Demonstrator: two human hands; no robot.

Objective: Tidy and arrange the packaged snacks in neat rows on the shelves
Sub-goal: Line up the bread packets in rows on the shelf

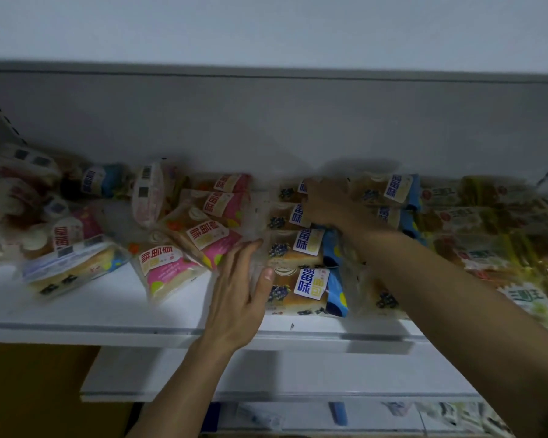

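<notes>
Likely light, soft bread packs [301, 257] in slippery film, lying on the shelf [108, 311]. Left hand [238, 295] flat, fingers straight against the blue row's side; right hand [326, 200] resting on rear packs, grip unclear. Best nudged by the edges, never squeezed.

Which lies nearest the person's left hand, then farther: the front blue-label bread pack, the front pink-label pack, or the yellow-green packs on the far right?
From the left hand:
1. Front blue-label pack, touching its thumb, just right.
2. Front pink-label pack, a little left.
3. Yellow-green packs, far right.
</notes>
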